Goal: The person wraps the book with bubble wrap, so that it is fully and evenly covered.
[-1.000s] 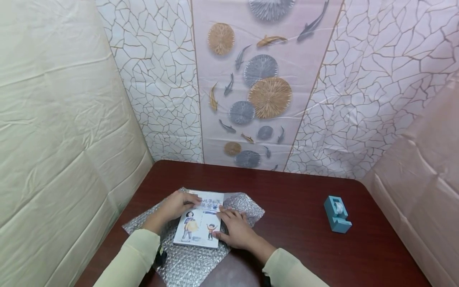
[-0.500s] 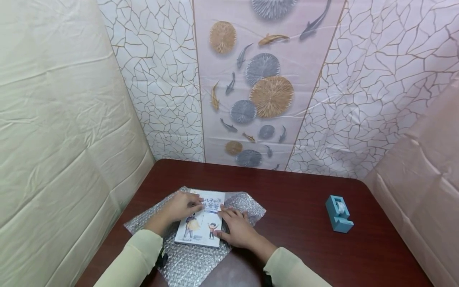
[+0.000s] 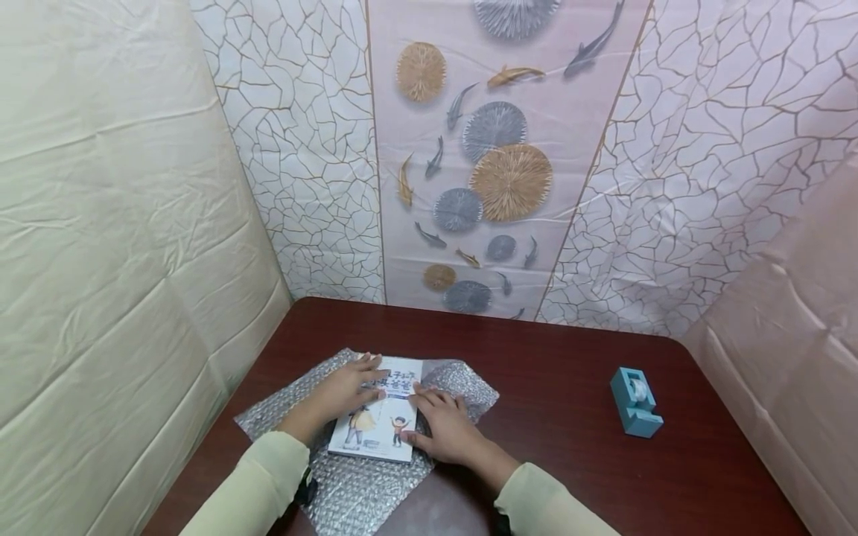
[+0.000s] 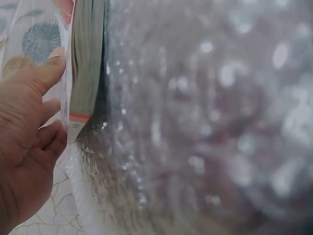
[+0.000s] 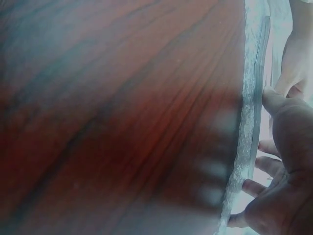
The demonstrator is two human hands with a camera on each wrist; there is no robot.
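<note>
Book [image 3: 380, 433] is lying face up on bubble wrap [image 3: 365, 487], itself spreading over the tabletop [image 3: 536, 357]. Left hand [image 3: 342, 391] and right hand [image 3: 447, 430] are resting on it, apart from each other, fingers extended, not clamping. Likely handling: lightish, fairly firm, glossy face maybe slipping, pages possibly fanning; holding both long edges is looking surest.

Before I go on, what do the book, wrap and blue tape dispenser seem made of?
Book: paper, smooth on top; stacked page edges show in the left wrist view. Bubble wrap: thin, glossy, clear plastic, by its glinting, bumpy surface. Tape dispenser: probably hard plastic, given its even color and crisp edges; painted metal is possible.
</note>
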